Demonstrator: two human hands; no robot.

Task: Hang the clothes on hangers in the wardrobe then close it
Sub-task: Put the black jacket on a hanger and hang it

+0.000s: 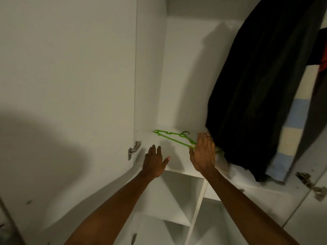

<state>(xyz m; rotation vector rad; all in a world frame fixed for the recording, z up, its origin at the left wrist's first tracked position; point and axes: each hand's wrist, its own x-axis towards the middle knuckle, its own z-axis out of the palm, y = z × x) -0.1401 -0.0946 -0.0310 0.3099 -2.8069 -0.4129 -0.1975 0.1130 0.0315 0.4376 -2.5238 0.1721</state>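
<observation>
A green plastic hanger (169,136) lies flat on the white wardrobe shelf (174,161). My right hand (203,152) reaches over the hanger's right end with straight fingers and covers that end. My left hand (154,160) hovers to the left of it above the shelf's front edge, fingers straight, holding nothing. A long black garment (256,89) hangs at the right inside the wardrobe, its hem reaching down to the shelf just right of my right hand. Beside it hangs a blue and cream striped cloth (290,124).
The open left wardrobe door (67,85) stands at the left with a metal hinge (133,150). Another hinge (309,184) sits on the right door. Below the shelf are white cubby compartments (177,197). A pale cloth (221,160) lies under the black garment.
</observation>
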